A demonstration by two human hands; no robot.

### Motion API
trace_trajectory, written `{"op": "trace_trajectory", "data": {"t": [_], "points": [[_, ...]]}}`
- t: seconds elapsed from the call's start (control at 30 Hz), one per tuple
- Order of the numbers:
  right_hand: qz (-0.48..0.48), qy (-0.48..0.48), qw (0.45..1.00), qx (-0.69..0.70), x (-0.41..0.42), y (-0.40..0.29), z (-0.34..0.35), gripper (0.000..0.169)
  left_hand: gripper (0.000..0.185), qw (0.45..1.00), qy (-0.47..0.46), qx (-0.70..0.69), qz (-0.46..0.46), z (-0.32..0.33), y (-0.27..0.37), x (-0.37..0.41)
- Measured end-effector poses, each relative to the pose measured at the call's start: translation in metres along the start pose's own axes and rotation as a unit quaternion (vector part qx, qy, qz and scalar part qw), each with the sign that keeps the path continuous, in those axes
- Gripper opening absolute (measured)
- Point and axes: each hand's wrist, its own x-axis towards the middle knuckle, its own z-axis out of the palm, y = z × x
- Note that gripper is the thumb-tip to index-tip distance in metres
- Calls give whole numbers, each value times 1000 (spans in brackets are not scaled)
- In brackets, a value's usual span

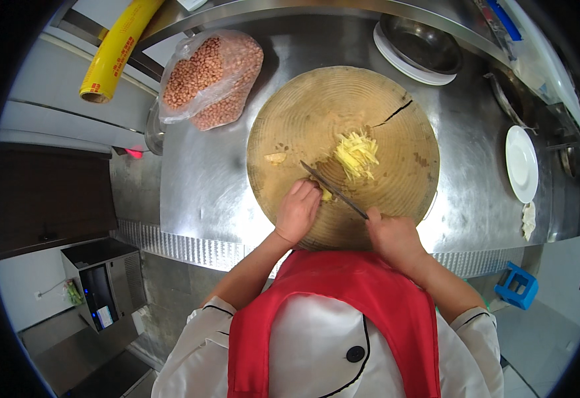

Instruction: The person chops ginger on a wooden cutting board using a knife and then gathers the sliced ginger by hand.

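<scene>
A round wooden chopping block (300, 109) with a dark crack lies before me. My right hand (394, 236) grips the handle of a kitchen knife (337, 191), whose blade slants up and left across the block. Just left of the blade, my left hand (297, 211) presses its curled fingers on a yellow piece that looks like ginger (326, 194); the fingers cover part of it. Beyond the blade sits a heap of pale yellow shreds, apparently ginger (357, 154). A small tan offcut (275, 158) rests at the block's left side.
The block stands on a steel worktable (200, 199). At the back left is a plastic bag of peanuts (215, 74), near a yellow film roll (115, 54). A metal bowl (421, 42) sits on white plates at the back right. An oval plate (521, 164) and cloth (528, 221) lie right.
</scene>
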Motion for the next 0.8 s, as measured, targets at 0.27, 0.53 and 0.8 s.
{"op": "trace_trajectory", "data": {"t": [0.27, 0.53, 0.8], "points": [[19, -50, 998, -15, 8, -17, -8, 11, 9, 999, 38, -3, -4, 6, 0, -1], [21, -76, 996, 39, 12, -14, -7, 14, 10, 999, 33, -8, -12, 8, -2, -4], [21, -68, 997, 26, 17, -15, -2, 13, 9, 999, 33, -14, -16, 9, -3, -3]]}}
